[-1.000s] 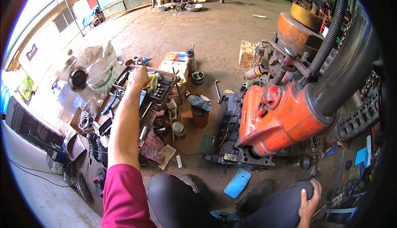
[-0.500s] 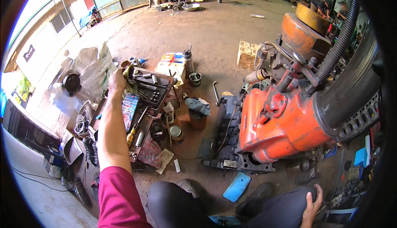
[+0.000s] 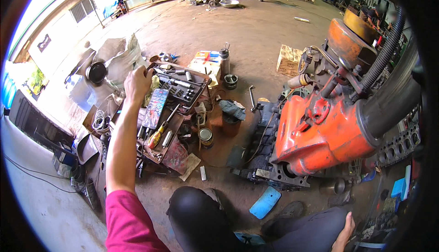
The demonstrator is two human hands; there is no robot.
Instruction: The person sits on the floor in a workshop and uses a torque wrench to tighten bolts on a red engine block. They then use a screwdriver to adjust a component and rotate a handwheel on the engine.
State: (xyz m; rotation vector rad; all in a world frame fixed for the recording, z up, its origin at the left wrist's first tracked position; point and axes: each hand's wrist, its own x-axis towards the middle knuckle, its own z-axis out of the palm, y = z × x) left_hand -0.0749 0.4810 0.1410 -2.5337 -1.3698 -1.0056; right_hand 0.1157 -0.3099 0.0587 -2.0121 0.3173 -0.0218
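My left hand [image 3: 137,84] reaches out at the end of a straight arm, closed at the left corner of a dark metal tool tray [image 3: 197,102]. Its fingers seem to hold the rim; their tips are partly hidden. Sockets and a long bright socket bar [image 3: 178,82] lie in the tray. Beside it, nearer me, are a colourful flat box [image 3: 155,106], a screwdriver with a yellow handle [image 3: 156,138] and a short metal socket [image 3: 168,137]. My right hand [image 3: 346,233] rests against my right knee, holding nothing, with its fingers extended and partly out of sight.
A large orange engine part [image 3: 320,133] stands on the right, beside a dark engine block [image 3: 260,135]. Between it and the tray are a can [image 3: 206,137], a rag-topped container [image 3: 232,119] and a wrench [image 3: 252,98]. A blue plate [image 3: 265,202] lies near my feet.
The view has shifted, so most things appear farther right and higher. My left hand has moved from beside a cloth to the tray's corner; the long socket bar now shows. My right hand stays at the knee.
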